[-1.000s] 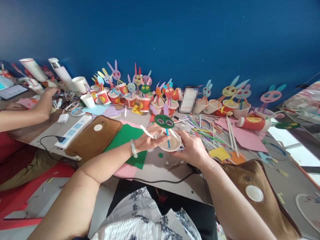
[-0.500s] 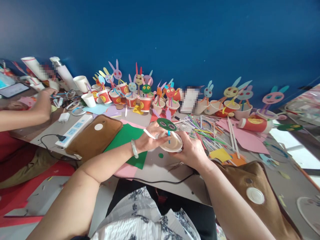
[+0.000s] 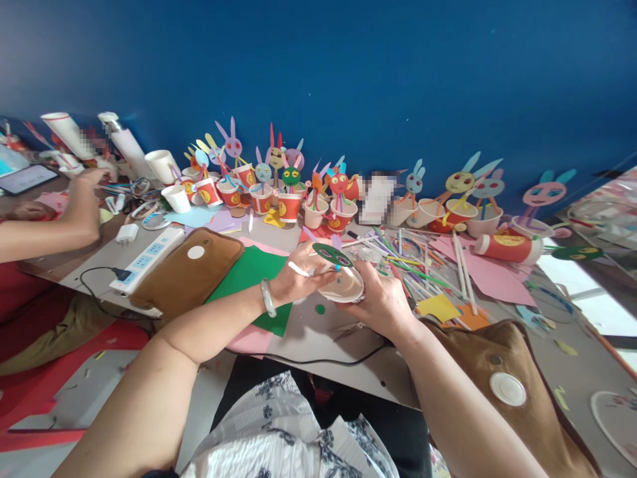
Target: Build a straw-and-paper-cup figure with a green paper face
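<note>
Over the table in front of me, my right hand [image 3: 381, 299] is closed around the side of a paper cup [image 3: 343, 290], its open mouth tilted toward me. My left hand [image 3: 298, 275] pinches a slim white pen-like stick [image 3: 297, 269], whose exact kind I cannot make out. Its fingertips reach over the cup's rim, beside a short blue stem. Above the cup sits a green paper face [image 3: 332, 255] with drawn eyes and purple ears, now seen nearly edge-on. How the face joins the cup is partly hidden by my fingers.
Finished cup puppets [image 3: 290, 206] line the blue wall. Pipe cleaners [image 3: 413, 262] lie heaped at right. Green paper [image 3: 253, 282], a power strip [image 3: 149, 259] and brown cushions [image 3: 189, 269] surround my arms. At far left another person's arm [image 3: 74, 212] reaches over the table.
The green face has tipped and sunk slightly toward the cup. The white stick in my left hand has turned flatter, its tip nearer the blue stem. My right hand stays on the cup.
</note>
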`<action>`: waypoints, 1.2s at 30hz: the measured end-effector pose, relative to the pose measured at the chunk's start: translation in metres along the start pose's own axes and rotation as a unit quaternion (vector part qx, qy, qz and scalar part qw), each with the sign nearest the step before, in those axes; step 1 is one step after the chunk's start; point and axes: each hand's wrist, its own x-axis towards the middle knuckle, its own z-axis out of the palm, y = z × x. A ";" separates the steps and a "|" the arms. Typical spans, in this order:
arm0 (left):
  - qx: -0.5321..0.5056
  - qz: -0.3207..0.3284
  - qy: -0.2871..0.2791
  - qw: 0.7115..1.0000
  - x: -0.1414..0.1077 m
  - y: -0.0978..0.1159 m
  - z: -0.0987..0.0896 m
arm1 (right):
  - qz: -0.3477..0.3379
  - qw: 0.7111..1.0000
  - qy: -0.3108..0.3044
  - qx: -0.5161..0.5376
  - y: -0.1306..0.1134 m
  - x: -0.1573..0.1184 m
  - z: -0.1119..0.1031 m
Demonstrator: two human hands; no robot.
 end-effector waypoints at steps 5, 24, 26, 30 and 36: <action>-0.008 -0.009 0.010 1.000 -0.001 0.000 0.002 | -0.001 1.000 -0.004 -0.006 0.000 0.000 -0.001; -0.025 0.000 0.018 1.000 -0.002 0.002 0.002 | -0.012 1.000 0.009 -0.001 -0.003 0.000 -0.004; -0.027 -0.011 0.013 0.999 -0.002 0.001 0.002 | -0.015 1.000 0.009 -0.002 -0.003 0.000 -0.003; -0.039 -0.021 0.003 0.999 -0.001 -0.002 0.004 | -0.028 0.999 0.016 0.004 -0.004 0.001 -0.003; -0.038 -0.012 -0.007 0.999 0.002 -0.002 0.002 | -0.017 1.000 -0.001 0.007 -0.003 0.000 -0.003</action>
